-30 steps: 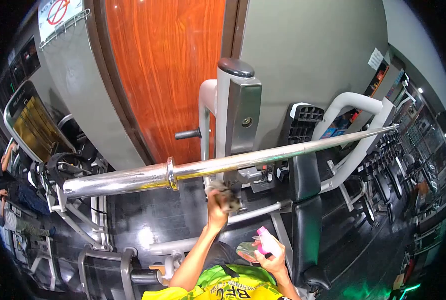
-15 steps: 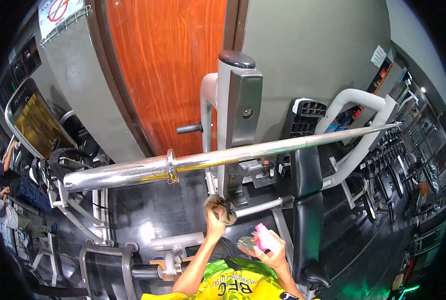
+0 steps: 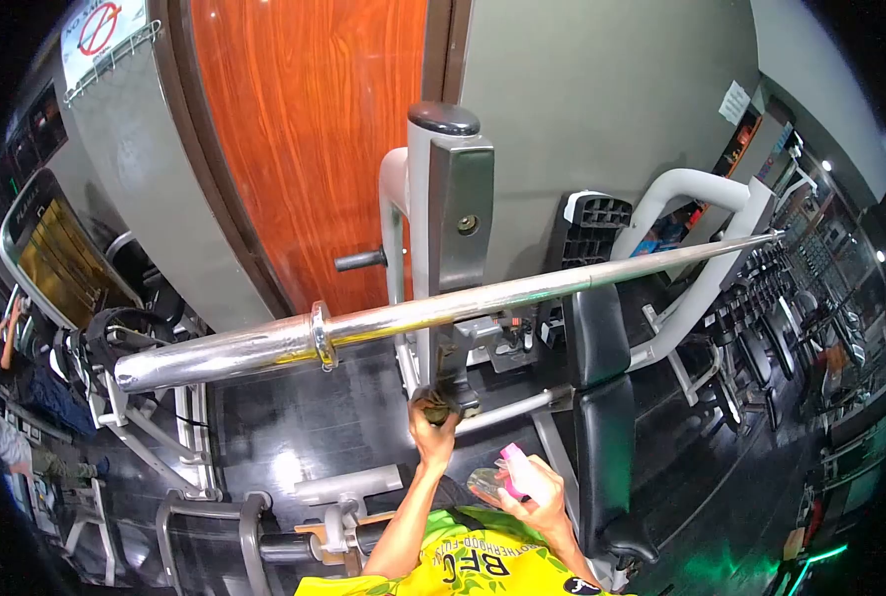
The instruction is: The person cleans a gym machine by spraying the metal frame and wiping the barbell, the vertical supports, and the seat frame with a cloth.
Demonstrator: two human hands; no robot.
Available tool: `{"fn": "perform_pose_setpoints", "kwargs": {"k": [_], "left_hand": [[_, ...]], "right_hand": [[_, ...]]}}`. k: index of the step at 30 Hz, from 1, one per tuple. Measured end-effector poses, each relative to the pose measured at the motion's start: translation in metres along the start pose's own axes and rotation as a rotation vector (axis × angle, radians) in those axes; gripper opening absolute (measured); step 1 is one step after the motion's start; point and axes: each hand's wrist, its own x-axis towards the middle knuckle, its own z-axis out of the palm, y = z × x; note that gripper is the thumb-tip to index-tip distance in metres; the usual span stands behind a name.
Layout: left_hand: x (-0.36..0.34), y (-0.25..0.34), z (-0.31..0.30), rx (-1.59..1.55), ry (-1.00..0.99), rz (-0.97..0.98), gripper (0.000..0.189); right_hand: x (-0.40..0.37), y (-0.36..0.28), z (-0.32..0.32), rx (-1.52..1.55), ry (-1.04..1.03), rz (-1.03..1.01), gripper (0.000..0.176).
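Note:
My left hand [image 3: 432, 437] is closed on a crumpled brownish cloth [image 3: 435, 408], at the lower end of the grey upright post [image 3: 446, 214] of a bench frame. Only part of the cloth shows above the fingers. Lower and to the right, my right hand [image 3: 542, 497] is wrapped round a spray bottle [image 3: 486, 484] with a clear body and a pink-and-white spray head. Above both hands a shiny steel barbell [image 3: 522, 290] lies across the frame, its thick sleeve and collar to the left. No plates show on that sleeve.
A black padded bench [image 3: 603, 457] stands to my right. Behind the frame are a reddish wooden door [image 3: 314, 129] and a grey wall. Dumbbells [image 3: 736, 338] line a rack at the far right. Other machines and a partly visible person [image 3: 35, 382] are at the left.
My left hand with the cloth has gone from the open space beside the frame to the foot of the upright post. The right hand still holds the bottle. My view has shifted slightly.

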Motion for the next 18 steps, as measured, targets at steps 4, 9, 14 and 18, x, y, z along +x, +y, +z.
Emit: {"fn": "perform_pose_setpoints", "kwargs": {"k": [4,9,14,18], "left_hand": [[0.001,-0.003,-0.015,-0.032,0.026,-0.052,0.041],[0.013,-0.022,-0.034,-0.060,0.256,-0.159,0.038],[0.016,-0.007,-0.055,-0.145,0.243,-0.191,0.037],[0.038,0.066,-0.059,0.007,0.072,0.410,0.034]], "right_hand": [[0.000,0.004,-0.005,-0.016,0.048,-0.019,0.045],[-0.002,0.005,-0.013,-0.024,0.092,-0.012,0.047],[-0.002,0.007,-0.014,0.058,0.107,0.067,0.024],[0.003,0.006,-0.012,0.049,0.113,0.061,0.023]]}}
